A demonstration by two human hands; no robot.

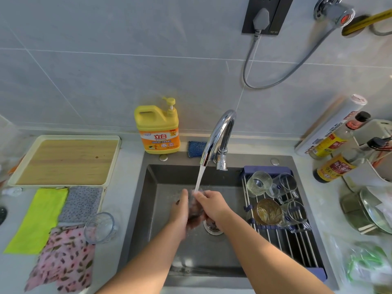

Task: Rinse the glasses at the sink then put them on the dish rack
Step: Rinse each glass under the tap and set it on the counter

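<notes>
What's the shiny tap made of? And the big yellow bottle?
The tap looks like polished metal, probably chrome-plated: it shows bright, mirror-like reflections. The yellow bottle looks like plastic: opaque and smooth, with a moulded handle and a pump top.

The sink (152, 187) is dark grey. At its eleven o'clock the bottle (157, 128) is yellow with an orange label. At nine o'clock lie a lime green cloth (36, 219), a grey speckled cloth (81, 203) and a pink cloth (63, 257) with brown leaves. The dish rack (267, 168) has a blue frame.
</notes>
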